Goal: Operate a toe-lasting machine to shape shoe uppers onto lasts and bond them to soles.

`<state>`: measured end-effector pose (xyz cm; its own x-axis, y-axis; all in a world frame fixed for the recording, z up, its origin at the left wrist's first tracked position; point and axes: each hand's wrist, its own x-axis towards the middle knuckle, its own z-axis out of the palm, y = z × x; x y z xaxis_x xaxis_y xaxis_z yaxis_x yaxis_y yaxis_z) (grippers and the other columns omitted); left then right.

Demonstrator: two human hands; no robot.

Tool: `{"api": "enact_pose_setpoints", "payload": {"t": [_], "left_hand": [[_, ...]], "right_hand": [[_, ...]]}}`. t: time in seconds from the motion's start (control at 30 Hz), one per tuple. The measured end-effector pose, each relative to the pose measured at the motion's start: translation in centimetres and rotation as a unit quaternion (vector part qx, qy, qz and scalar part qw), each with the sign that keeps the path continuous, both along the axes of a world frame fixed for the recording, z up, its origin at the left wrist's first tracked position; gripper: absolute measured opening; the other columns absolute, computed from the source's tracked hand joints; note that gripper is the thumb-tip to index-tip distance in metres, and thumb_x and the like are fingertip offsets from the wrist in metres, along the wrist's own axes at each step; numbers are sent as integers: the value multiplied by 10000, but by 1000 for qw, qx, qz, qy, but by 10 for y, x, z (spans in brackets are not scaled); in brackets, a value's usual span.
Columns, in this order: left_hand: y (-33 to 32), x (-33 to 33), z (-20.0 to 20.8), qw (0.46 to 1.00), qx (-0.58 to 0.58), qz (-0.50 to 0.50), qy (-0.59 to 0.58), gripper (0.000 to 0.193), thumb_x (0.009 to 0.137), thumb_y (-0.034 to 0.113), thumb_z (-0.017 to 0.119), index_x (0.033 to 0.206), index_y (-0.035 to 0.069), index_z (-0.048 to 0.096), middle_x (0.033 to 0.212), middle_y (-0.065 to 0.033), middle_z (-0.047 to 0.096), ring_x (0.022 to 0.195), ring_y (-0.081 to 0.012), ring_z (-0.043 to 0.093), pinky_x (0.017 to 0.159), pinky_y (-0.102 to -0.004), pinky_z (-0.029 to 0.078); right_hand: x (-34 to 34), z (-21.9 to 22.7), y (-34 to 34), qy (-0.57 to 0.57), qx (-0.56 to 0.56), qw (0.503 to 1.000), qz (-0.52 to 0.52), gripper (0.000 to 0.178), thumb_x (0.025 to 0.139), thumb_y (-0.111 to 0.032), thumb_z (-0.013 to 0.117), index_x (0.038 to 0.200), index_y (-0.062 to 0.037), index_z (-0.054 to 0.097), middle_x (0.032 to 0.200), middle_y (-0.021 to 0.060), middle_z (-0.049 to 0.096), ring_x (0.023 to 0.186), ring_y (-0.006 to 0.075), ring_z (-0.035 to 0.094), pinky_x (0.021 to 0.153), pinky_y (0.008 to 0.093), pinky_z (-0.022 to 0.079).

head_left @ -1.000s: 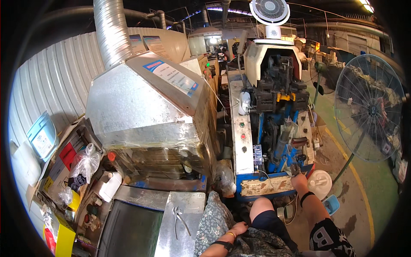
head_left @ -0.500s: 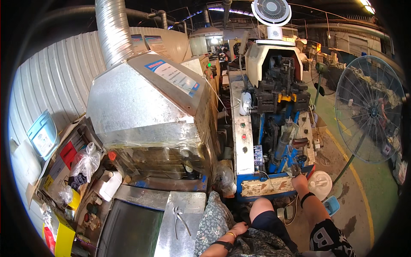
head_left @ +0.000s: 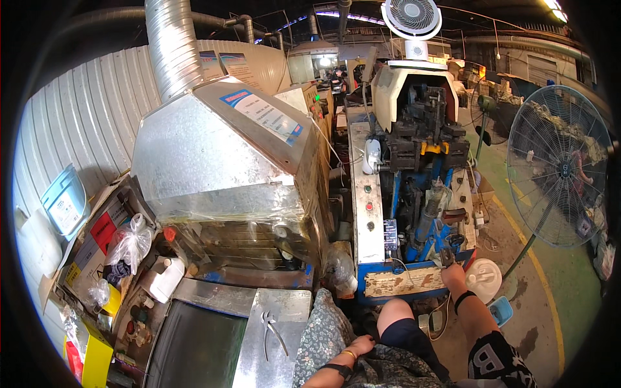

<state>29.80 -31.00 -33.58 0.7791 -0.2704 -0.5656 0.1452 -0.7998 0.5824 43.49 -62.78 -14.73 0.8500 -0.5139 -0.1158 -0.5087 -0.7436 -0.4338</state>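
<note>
My left hand (head_left: 363, 344) rests closed on the dark floral cloth (head_left: 394, 366) over my lap, with nothing visible in its fingers. My right hand (head_left: 453, 275) reaches forward past my bare knee (head_left: 393, 312) to the front right corner of a blue and white machine (head_left: 358, 207). Its fingers are closed around the lower end of a dark metal part (head_left: 446, 257); whether this is a handle or a loose piece I cannot tell. Above it stand the machine's blue cylinder (head_left: 425, 223) and black clamp block (head_left: 427, 145).
Left stands a metal-hooded unit (head_left: 220, 155) with a belt (head_left: 200, 343); pliers (head_left: 268, 333) lie on its metal plate (head_left: 291, 310). A white jug (head_left: 165, 278) and boxes sit further left. A large fan (head_left: 563, 168), a pale lidded bucket (head_left: 483, 278) and a blue basin (head_left: 501, 310) stand right.
</note>
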Motion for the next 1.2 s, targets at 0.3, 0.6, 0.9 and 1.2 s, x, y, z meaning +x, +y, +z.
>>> {"api": "enact_pose_setpoints", "payload": {"t": [0.3,0.6,0.9,1.2], "left_hand": [[0,1,1,1000,7,-11,1,516,886,353,534,1283,24,549,1289,-213,557,1216,-352,512,1038,-386,384],[-1,0,1,1000,6,-11,-8,517,883,358,535,1283,30,551,1286,-208,561,1212,-350,516,1034,-386,389],[1,0,4,1000,3,-14,-12,513,883,348,535,1278,23,553,1282,-211,562,1208,-350,520,1031,-389,392],[0,0,-2,1000,-2,-11,-6,501,889,341,529,1273,21,557,1285,-211,560,1212,-353,515,1038,-389,385]], "right_hand": [[2,-9,-4,-13,-2,1000,7,354,815,-246,601,980,57,677,1014,250,663,970,384,636,855,439,507],[4,-11,-4,-16,-5,1000,-7,344,799,-241,606,961,52,683,1005,254,664,971,387,636,858,438,507],[2,-6,-1,-20,-17,1000,4,359,796,-247,605,963,62,681,1008,267,659,981,392,634,863,435,507],[-9,18,10,11,12,1000,1,342,802,-203,589,995,68,667,1036,266,653,994,395,627,869,436,504]]}}
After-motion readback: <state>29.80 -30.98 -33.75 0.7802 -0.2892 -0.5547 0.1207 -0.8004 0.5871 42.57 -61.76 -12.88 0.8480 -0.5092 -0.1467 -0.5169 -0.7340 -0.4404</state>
